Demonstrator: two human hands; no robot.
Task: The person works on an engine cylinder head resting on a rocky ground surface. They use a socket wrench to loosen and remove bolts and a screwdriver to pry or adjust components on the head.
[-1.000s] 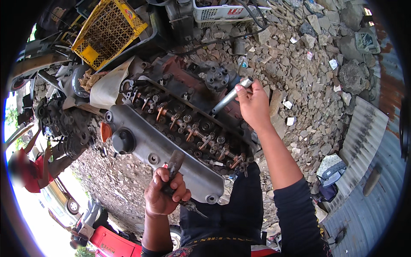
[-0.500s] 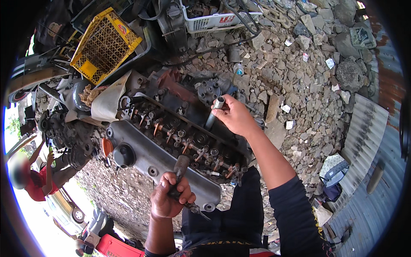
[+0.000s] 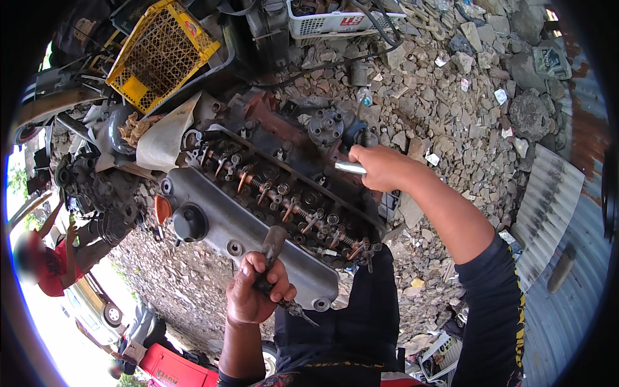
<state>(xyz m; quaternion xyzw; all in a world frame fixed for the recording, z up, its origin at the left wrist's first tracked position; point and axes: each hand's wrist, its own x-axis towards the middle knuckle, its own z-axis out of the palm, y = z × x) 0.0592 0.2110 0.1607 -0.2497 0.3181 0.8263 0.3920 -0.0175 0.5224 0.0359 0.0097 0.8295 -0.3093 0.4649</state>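
Note:
My left hand [image 3: 256, 290] is closed round a dark tool [image 3: 275, 244] with a worn grey cylindrical end at the top and a thin pointed tip below the fist. It is held over the grey valve cover [image 3: 293, 271]. Beyond the far side of the engine, my right hand [image 3: 385, 169] grips a shiny metal tube [image 3: 350, 168], one end of which sticks out to the left; the fingers partly hide the rest. Between the cover and the tube lies the opened cylinder head [image 3: 284, 206], its rocker arms and springs exposed. A round distributor-like part [image 3: 326, 126] sits past it.
A yellow crate [image 3: 161, 58] and a white basket [image 3: 342, 24] stand at the back. Rubble [image 3: 464, 122] covers the ground to the right, beside corrugated sheets [image 3: 554, 200]. At far left is a person in red [image 3: 55, 264]. An orange cap [image 3: 162, 209] lies by the cover.
My right hand has moved right and slightly down, lifting the tube away from the engine and turning it from upright to nearly level. The left hand keeps its tool in nearly the same place.

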